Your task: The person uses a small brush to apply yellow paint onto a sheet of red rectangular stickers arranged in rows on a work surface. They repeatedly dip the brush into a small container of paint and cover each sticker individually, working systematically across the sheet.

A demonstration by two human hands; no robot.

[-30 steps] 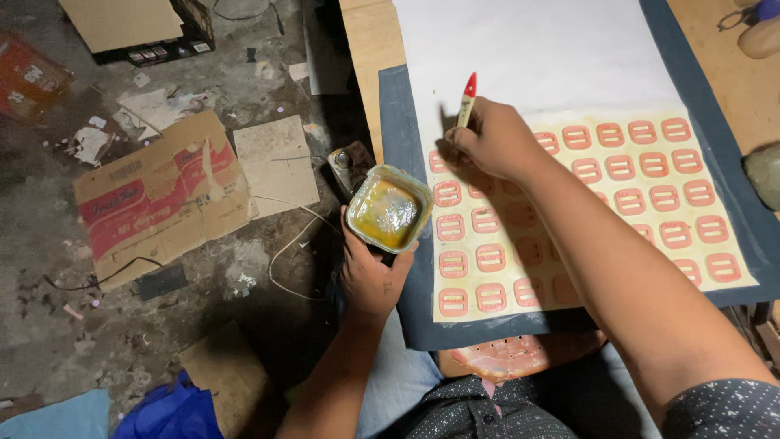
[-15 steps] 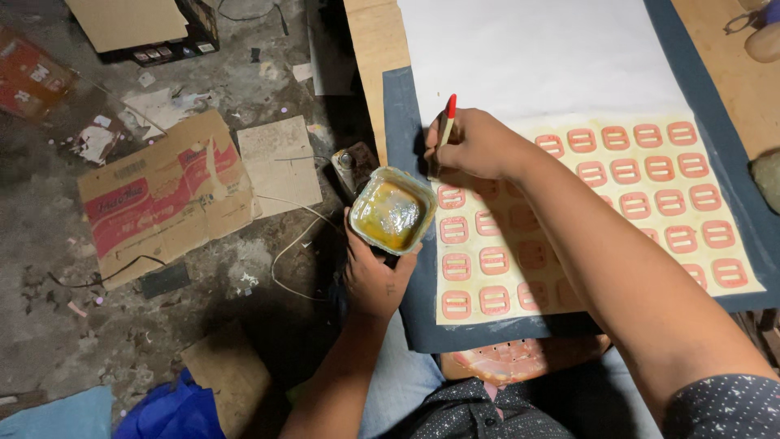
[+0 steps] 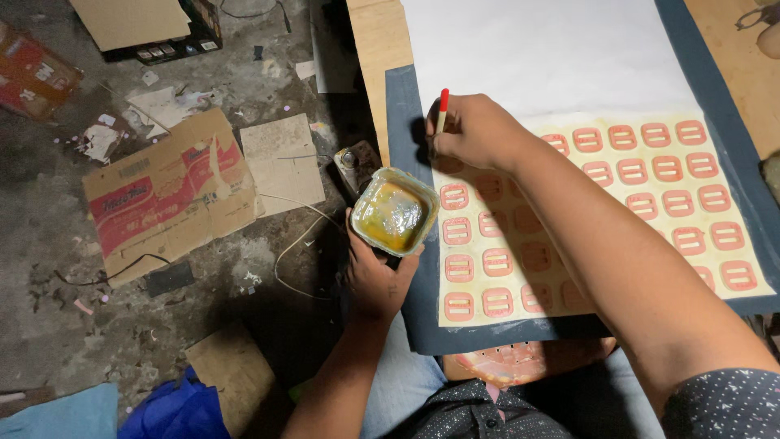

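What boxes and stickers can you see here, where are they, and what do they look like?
Flattened cardboard box: on the floor, left; brown with red and white print.
Black box: top left, under a plain brown cardboard sheet.
Red packet: far left edge, crumpled.
Sheet of labels: on the board under the right hand; pale yellow with rows of small red rounded rectangles.
No screens or signs.

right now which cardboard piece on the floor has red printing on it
The big flattened cardboard box left of the plain square piece; the other pieces are bare brown.
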